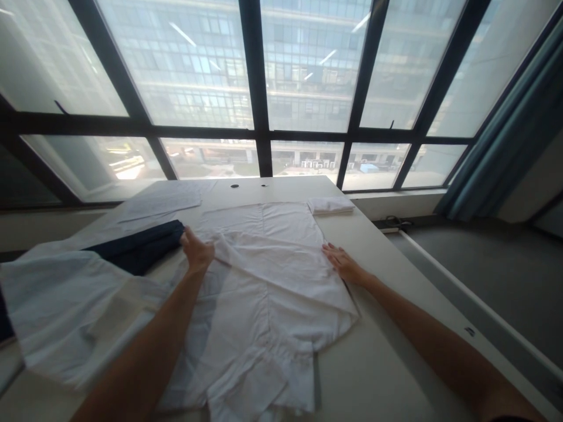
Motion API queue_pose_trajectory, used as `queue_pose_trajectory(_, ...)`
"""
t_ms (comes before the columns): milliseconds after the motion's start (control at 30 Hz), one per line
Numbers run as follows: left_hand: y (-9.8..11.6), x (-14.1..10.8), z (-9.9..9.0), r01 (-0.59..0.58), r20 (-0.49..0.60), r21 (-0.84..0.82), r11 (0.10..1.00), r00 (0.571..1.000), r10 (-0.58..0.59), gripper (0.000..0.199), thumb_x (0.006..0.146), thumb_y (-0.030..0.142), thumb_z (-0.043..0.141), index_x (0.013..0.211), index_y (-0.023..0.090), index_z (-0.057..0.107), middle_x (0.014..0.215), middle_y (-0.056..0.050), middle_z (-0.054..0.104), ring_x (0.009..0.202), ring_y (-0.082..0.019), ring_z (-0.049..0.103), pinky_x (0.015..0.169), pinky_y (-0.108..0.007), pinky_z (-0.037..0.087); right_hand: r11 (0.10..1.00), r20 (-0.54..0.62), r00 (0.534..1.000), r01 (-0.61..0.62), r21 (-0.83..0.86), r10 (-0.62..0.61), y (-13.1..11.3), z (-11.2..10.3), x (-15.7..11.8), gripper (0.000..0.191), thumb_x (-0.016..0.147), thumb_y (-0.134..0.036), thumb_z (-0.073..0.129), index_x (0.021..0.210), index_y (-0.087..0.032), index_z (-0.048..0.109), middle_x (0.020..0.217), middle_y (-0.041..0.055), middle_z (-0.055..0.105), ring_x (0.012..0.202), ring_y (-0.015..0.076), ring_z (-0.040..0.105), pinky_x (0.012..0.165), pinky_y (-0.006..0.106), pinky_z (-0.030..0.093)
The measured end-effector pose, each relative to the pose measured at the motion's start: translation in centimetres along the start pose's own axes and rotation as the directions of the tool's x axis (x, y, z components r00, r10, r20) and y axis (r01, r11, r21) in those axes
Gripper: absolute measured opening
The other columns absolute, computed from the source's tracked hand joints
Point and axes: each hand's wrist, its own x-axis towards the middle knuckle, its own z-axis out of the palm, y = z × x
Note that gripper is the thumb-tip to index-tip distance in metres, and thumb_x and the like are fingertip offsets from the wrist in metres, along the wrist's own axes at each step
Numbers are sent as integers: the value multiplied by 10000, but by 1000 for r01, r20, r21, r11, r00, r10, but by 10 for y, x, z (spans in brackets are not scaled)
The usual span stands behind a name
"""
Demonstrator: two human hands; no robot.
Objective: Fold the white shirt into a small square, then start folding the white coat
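A white garment [264, 281] lies spread over the white table, with wrinkles across its middle and gathered folds at the near end. My left hand [197, 249] is closed at the garment's left side, beside the end of a dark navy folded cloth [141, 247]; what its fingers pinch is too small to make out. On the garment's right edge rests my right hand [345, 265], flat with its fingers stretched out.
The white table [378, 351] reaches to large windows. A small folded white cloth [331, 204] lies at the back right, a flat white cloth [162, 198] at the back left. Sheer white material [65, 310] covers the left side. A blue curtain [497, 135] hangs at right.
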Motion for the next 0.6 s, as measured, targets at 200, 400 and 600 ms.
queue_pose_trajectory(200,92,-49,20,-430,601,103,897,745,289,452,814,171,614,1265,149,614,1175,-126,670,1138,-305,620,1058,-457,448,987,-169,983,-50,155,76,16,-6,20,434,967,-234,412,1319,-216,665,1406,76,618,1376,216,501,1186,433,337)
queue_pose_trajectory(400,184,-213,47,-759,865,-365,540,-62,497,403,925,289,637,1326,269,604,1188,-63,665,1044,-229,639,893,-338,511,997,-186,981,-34,69,47,10,-4,20,396,951,-289,524,1299,-171,672,1413,129,605,1389,242,485,1178,418,341)
queue_pose_trajectory(600,179,-286,84,-905,831,-383,185,-251,496,121,958,225,588,969,143,677,964,-114,635,872,-239,600,664,-342,492,999,-144,989,-32,-17,29,10,-8,22,436,909,-283,622,1334,-186,647,1447,138,572,1416,264,449,1193,448,299)
